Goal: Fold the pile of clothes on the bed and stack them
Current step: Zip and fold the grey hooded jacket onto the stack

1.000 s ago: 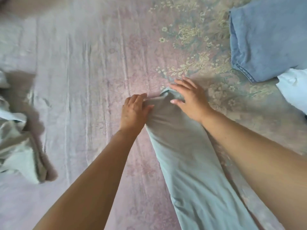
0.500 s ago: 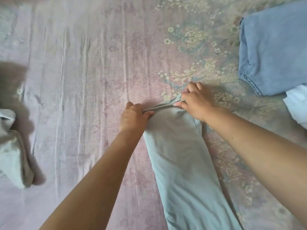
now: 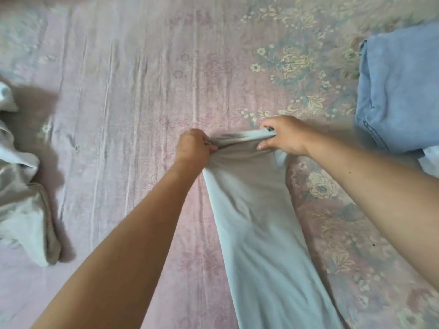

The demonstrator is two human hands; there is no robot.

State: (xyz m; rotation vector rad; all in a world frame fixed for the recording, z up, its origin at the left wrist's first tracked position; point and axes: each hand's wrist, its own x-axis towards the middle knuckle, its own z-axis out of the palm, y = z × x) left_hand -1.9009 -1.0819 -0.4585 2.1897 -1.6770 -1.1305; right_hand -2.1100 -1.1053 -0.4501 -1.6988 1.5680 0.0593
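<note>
Garment point(image 3: 259, 233): a long, pale blue-green piece lay lengthwise on the bedsheet point(image 3: 123, 110), running from the near edge of the view up to the centre. You held its far end with both hands. Your left hand point(image 3: 193, 148) was clenched round the left corner of that end, fingers curled tight over the bunched cloth. Your right hand point(image 3: 283, 136) grasped the right corner, fingers curled over the far side of the hem and the thumb pressed against its near side. Between your two hands the hem was pulled taut and lifted slightly off the sheet; the rest of the garment rested flat, with soft creases along its length.

The sheet beneath was pink and wrinkled on the left, with a floral pattern on the right. A folded blue denim item point(image 3: 401, 91) lay at the far right, well apart from your hands. A white item point(image 3: 431, 160) showed just beside its near edge, mostly cut off by the frame. A crumpled heap of light-coloured clothes point(image 3: 21, 198) lay at the left edge, well apart from the garment.
</note>
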